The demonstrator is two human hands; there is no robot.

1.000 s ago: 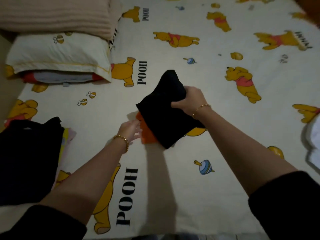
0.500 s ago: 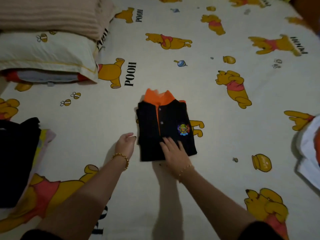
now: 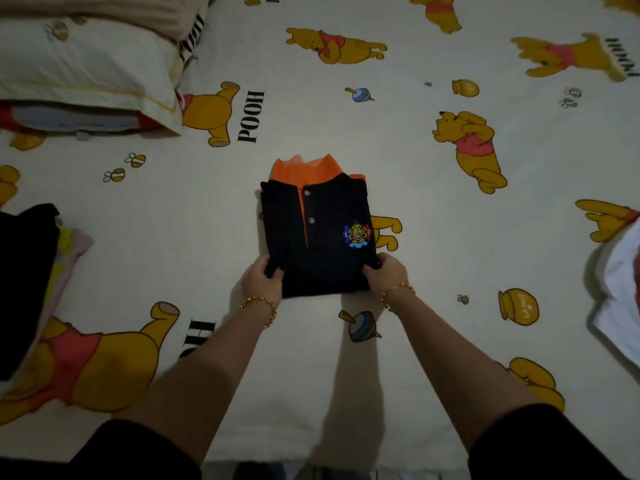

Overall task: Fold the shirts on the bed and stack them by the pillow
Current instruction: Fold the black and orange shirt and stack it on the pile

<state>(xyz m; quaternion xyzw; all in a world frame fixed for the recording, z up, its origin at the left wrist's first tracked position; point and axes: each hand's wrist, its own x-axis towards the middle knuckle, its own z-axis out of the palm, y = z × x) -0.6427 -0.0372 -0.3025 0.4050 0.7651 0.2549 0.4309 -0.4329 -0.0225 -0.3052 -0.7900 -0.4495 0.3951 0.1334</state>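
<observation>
A folded black polo shirt [image 3: 318,233] with an orange collar and a coloured chest badge lies face up in the middle of the bed. My left hand [image 3: 263,277] grips its near left corner, thumb on top. My right hand [image 3: 384,273] grips its near right corner the same way. The pillow [image 3: 86,67] lies at the far left, in a cream case. A stack of folded clothes [image 3: 27,282], black on top, sits at the left edge, nearer than the pillow.
The bed sheet [image 3: 433,209] is cream with yellow bear prints. A white garment [image 3: 620,299] lies at the right edge. A beige folded blanket [image 3: 104,8] rests on the pillow's far side. The bed's near edge runs along the bottom.
The shirt was flipped over and laid down face up. Both hands then moved to its near corners and took hold of them.
</observation>
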